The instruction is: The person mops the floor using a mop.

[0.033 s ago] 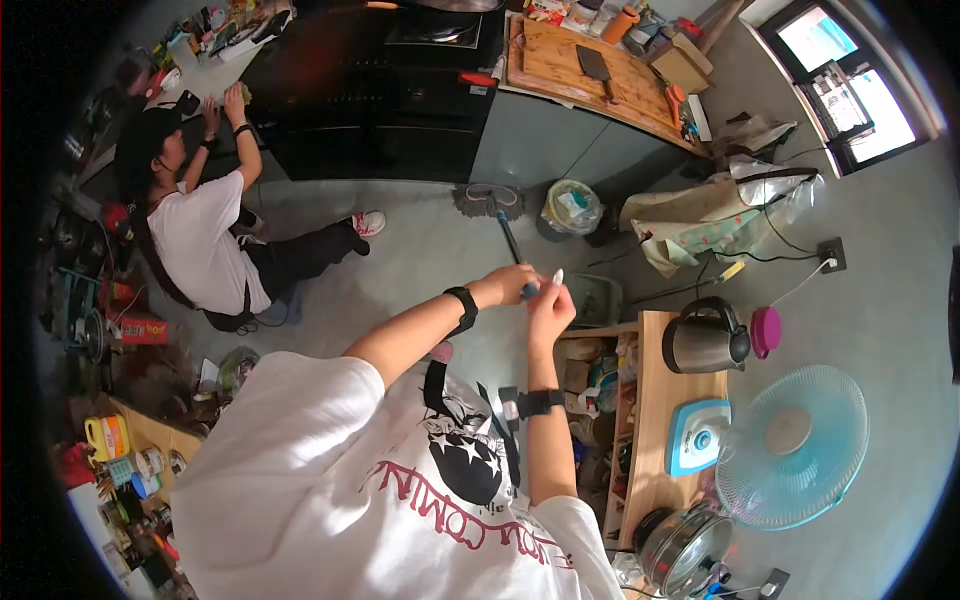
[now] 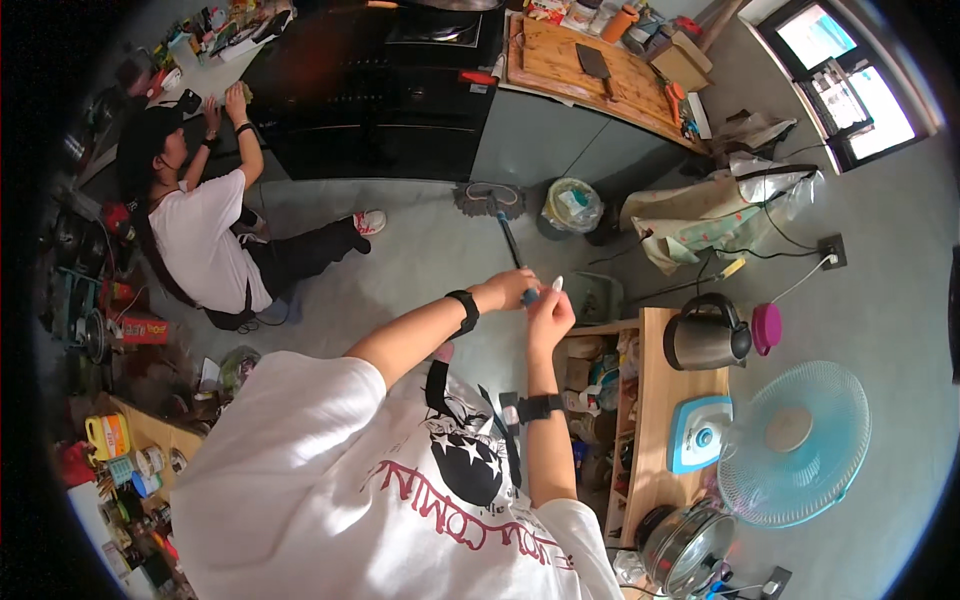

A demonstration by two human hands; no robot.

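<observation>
My left hand [image 2: 506, 290] is closed around the dark upper handle of a mop [image 2: 508, 235], whose end pokes out beside the fingers. The grey stringy mop head [image 2: 490, 200] lies on the floor by the black cabinet front. Close against the handle's end, my right hand [image 2: 550, 318] has its fingers curled in. A small white tip shows above those fingers, too small to make out. Whether the right hand also grips the handle is hidden. Dark bands circle both wrists.
A lined bin [image 2: 571, 208] stands right of the mop head. At left, a co-worker [image 2: 205, 230] leans to the counter. A wooden shelf unit [image 2: 655, 400] on the right bears a kettle [image 2: 706, 335], a blue scale [image 2: 700, 435] and a pot [image 2: 688, 550], beside a fan [image 2: 795, 440].
My right hand has shifted very slightly down, and the end of the mop handle shows a little more between my hands. The mop head has barely moved.
</observation>
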